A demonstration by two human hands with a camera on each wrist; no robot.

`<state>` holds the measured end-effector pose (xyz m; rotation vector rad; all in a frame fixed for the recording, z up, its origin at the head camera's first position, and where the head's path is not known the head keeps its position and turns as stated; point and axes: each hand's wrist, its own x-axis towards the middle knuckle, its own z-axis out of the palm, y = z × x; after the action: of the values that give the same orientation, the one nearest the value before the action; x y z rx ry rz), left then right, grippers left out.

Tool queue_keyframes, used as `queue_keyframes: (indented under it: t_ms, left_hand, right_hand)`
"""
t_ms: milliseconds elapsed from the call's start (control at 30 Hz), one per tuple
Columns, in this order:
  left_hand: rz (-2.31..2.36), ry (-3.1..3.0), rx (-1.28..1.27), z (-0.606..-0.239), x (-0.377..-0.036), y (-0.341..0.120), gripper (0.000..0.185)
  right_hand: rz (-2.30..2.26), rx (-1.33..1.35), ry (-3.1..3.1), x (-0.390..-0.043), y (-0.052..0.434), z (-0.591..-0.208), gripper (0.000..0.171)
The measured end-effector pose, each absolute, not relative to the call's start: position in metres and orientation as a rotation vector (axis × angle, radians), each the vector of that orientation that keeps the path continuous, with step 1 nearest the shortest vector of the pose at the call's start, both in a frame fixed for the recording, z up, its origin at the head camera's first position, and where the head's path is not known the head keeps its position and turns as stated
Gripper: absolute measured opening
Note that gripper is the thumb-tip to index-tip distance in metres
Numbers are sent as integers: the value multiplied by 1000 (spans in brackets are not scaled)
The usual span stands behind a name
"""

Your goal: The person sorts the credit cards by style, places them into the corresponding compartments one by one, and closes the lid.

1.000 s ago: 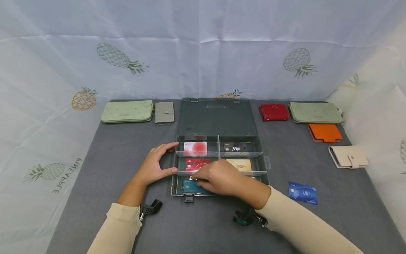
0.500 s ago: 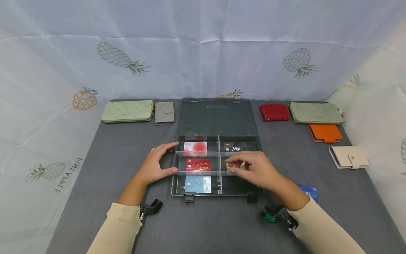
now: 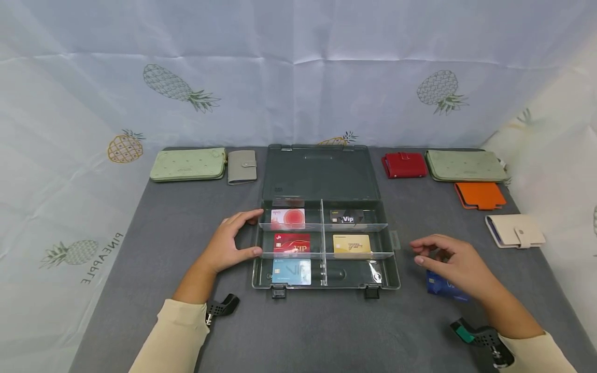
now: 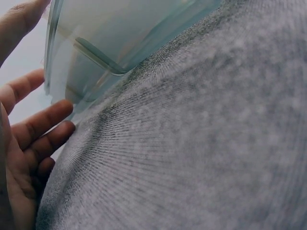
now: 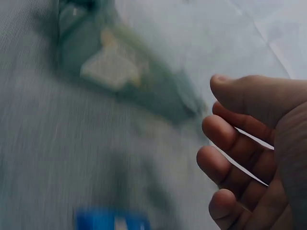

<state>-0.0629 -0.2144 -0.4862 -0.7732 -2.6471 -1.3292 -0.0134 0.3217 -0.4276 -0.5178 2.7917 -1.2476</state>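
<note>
Grey table (image 3: 140, 248), pineapple-print backdrop. Your left hand (image 3: 228, 243) braces the open box (image 3: 396, 259), fingers spread. Your right hand (image 3: 454, 261) has left the light blue card (image 3: 291, 271) in the front-left compartment; now empty and loosely open, it hovers over the dark blue card (image 3: 443, 287), presumably next.

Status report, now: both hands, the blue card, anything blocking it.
Left hand open, braced on the organizer box. Right hand open, empty, hovering over the blue card on the table. No grip yet. Nothing in the way.
</note>
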Motion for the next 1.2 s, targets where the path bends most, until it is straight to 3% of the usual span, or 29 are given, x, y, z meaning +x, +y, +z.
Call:
queue_keyframes:
  t_ms: [267,533,667,900,1200]
  left_hand:
    - [-1318,-2647,-772,-486,-63,-215,100]
    - [-1310,-2637,-770,-487,-63,-215,99]
    - [-1309,-2643,-770,-487,-63,-215,98]
    - [-1316,-2639,-769,-487,-64,-216,98]
    - [-1322,-2666,-752,-486,-62,-215,100]
  right_hand:
    - [-1012,-418,2827,3,376,-441,32]
    - [-821,-604,2893,7,410,-462,59]
    - [-726,-684,2916,8,410,-466,63]
    - [-790,-660,2828,3,408,-461,57]
    - [-941,-606,2431,-13,412,-440,19]
